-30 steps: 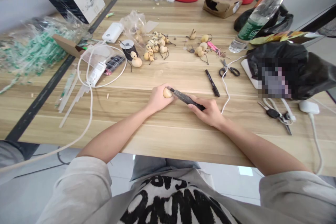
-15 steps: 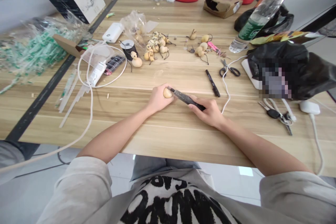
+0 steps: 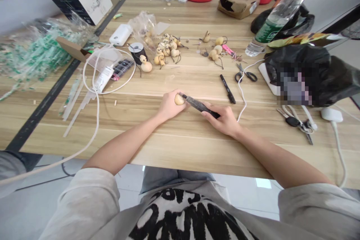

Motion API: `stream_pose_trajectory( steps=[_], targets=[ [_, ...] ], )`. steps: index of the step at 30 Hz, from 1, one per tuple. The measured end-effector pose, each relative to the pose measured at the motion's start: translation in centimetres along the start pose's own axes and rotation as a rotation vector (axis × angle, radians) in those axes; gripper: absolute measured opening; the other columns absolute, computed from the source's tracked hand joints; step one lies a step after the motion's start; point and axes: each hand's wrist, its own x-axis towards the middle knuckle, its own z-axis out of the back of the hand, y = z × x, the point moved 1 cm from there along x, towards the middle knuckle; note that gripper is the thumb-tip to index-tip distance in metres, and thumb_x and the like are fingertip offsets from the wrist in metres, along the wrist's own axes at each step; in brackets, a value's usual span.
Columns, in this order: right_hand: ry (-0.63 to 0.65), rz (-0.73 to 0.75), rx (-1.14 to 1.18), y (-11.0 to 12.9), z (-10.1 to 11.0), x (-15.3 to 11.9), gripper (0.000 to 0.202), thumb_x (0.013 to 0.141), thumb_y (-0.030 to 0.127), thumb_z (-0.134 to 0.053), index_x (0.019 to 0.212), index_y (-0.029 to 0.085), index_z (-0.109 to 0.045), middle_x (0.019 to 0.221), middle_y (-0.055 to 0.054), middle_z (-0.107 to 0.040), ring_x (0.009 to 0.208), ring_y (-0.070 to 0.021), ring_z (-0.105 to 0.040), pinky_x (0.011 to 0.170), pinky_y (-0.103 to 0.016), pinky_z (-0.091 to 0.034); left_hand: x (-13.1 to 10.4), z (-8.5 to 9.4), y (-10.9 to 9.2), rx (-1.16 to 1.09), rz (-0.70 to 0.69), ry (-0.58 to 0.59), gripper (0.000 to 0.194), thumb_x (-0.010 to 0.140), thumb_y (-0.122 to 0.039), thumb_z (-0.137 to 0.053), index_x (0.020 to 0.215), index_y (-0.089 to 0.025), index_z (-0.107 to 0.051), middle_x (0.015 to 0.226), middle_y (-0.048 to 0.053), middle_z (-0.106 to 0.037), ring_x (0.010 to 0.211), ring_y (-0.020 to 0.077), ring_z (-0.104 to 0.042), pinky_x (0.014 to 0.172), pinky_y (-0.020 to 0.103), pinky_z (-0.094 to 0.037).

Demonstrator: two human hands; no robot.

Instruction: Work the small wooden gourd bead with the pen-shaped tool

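My left hand (image 3: 170,105) is closed round a small tan gourd (image 3: 179,99), whose rounded side shows between the fingers. In my right hand (image 3: 223,119) is a dark pen-like tool (image 3: 199,105), its narrow tip at the upper edge of the gourd. Beyond my hands lies a cluster of small gourds (image 3: 167,50) with dark cords, some with drawn faces. One more gourd with a face (image 3: 146,66) lies beside a spool of black thread (image 3: 137,52). Other gourds (image 3: 216,53) lie farther right.
A black marker (image 3: 227,89), scissors (image 3: 245,76) and a white cable lie right of my hands. Keys (image 3: 295,121), a black bag (image 3: 332,75) and a bottle (image 3: 270,26) are at the right. White strips (image 3: 81,108) and a looped cable lie left.
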Motion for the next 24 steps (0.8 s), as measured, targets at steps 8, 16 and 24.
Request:
stream_pose_trajectory(
  steps=[8, 16, 24],
  targets=[
    [-0.009, -0.012, -0.012, 0.07, -0.01, 0.05, 0.040, 0.089, 0.032, -0.053, 0.123, 0.016, -0.064, 0.103, -0.007, -0.074, 0.084, -0.0221, -0.071, 0.077, -0.031, -0.055, 0.03, -0.07, 0.14, -0.004, -0.005, -0.010, 0.020, 0.063, -0.031, -0.066, 0.076, -0.016, -0.062, 0.069, -0.001, -0.064, 0.065, 0.0123, -0.056, 0.064, 0.023, -0.042],
    [-0.002, 0.013, -0.001, -0.08, -0.03, -0.02, 0.038, 0.089, 0.031, -0.054, 0.122, 0.015, -0.065, 0.105, -0.008, -0.073, 0.087, -0.0227, -0.071, 0.078, -0.030, -0.055, 0.02, -0.02, 0.04, -0.017, -0.010, 0.002, 0.018, 0.063, -0.029, -0.065, 0.075, -0.016, -0.062, 0.070, -0.001, -0.065, 0.065, 0.0124, -0.056, 0.064, 0.023, -0.041],
    [-0.004, 0.018, 0.001, 0.05, -0.01, 0.04, 0.038, 0.089, 0.032, -0.054, 0.121, 0.015, -0.065, 0.104, -0.007, -0.074, 0.087, -0.0220, -0.071, 0.078, -0.029, -0.055, 0.04, -0.08, 0.15, -0.012, -0.020, -0.007, 0.018, 0.063, -0.028, -0.066, 0.075, -0.016, -0.062, 0.069, -0.001, -0.064, 0.064, 0.0117, -0.056, 0.063, 0.022, -0.041]
  ],
)
